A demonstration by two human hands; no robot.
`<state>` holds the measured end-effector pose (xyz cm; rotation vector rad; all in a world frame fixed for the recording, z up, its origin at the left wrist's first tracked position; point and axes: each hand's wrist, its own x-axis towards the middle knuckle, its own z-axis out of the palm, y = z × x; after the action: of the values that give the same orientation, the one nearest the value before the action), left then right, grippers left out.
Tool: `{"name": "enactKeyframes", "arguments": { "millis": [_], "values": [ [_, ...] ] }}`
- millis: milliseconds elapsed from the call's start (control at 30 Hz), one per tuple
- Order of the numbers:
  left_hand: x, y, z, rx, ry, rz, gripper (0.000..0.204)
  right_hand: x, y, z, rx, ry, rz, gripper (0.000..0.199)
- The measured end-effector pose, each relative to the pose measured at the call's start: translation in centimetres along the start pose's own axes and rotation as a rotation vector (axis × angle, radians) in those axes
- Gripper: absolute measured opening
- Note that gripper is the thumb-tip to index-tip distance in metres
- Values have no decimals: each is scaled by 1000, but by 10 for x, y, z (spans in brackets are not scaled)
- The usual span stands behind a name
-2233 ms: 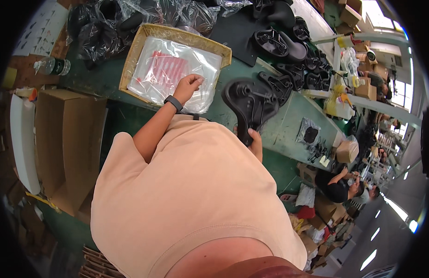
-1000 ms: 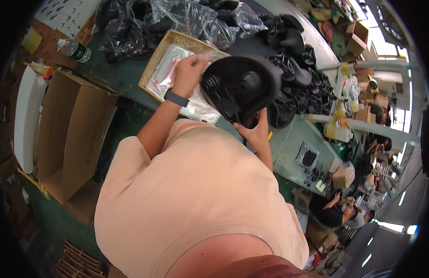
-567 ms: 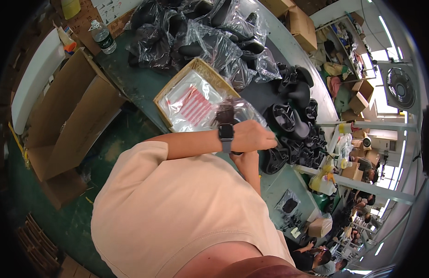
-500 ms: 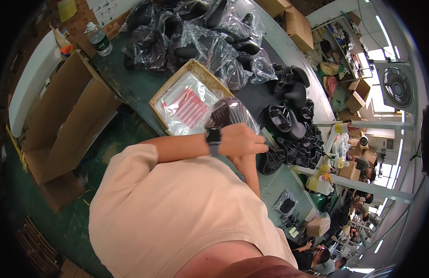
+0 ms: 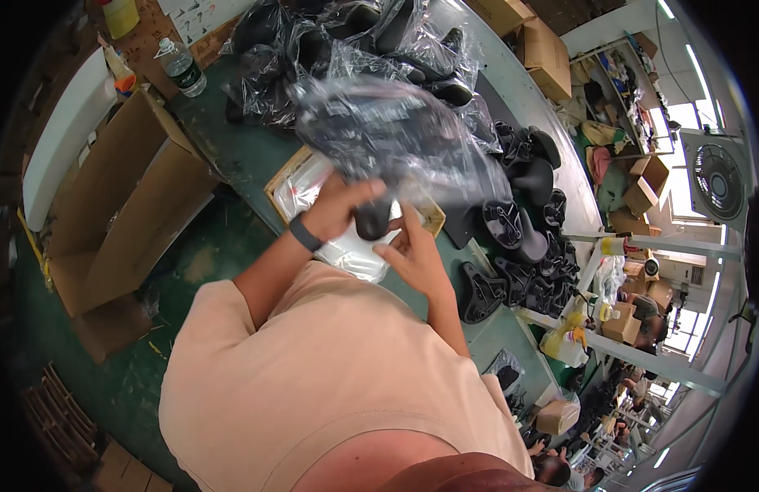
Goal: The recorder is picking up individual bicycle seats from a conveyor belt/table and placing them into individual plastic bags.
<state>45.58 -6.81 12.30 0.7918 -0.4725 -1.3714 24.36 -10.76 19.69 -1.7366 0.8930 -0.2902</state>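
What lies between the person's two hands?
In the head view, the bagged saddle's dark narrow end lies between the left hand and the right hand.

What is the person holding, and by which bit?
A black bike seat in a clear bag, by its narrow end. The left hand grips it; the right hand is close by, but blur hides whether it holds on.

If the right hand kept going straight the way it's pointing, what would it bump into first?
Probably the black bike seat with clear plastic over it. It's just ahead of the right hand, maybe even touching; blur makes depth unclear.
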Motion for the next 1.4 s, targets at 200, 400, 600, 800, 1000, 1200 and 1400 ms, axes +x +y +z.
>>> {"name": "enactKeyframes", "arguments": {
  "millis": [200,400,600,800,1000,1200,1400],
  "values": [
    [237,86,-116,-588,45,195,55,-53,146,-39,175,316,181,76],
    [341,27,-163,188,655,438,38,-136,349,-84,-291,625,606,83],
    [154,-133,-75,1080,121,349,18,-86,415,-159,-989,468,519,84],
    [39,-237,-43,1381,-413,2,16,-93,495,-212,-1126,17,848,83],
    [44,-291,-68,1699,-516,-135,30,-117,346,-215,-849,636,434,83],
    [49,-306,-85,1575,-395,-158,30,-245,298,-80,443,1396,654,66],
    [34,-299,-115,1343,-193,-208,27,-274,259,120,949,1259,903,67]
  ]
}}
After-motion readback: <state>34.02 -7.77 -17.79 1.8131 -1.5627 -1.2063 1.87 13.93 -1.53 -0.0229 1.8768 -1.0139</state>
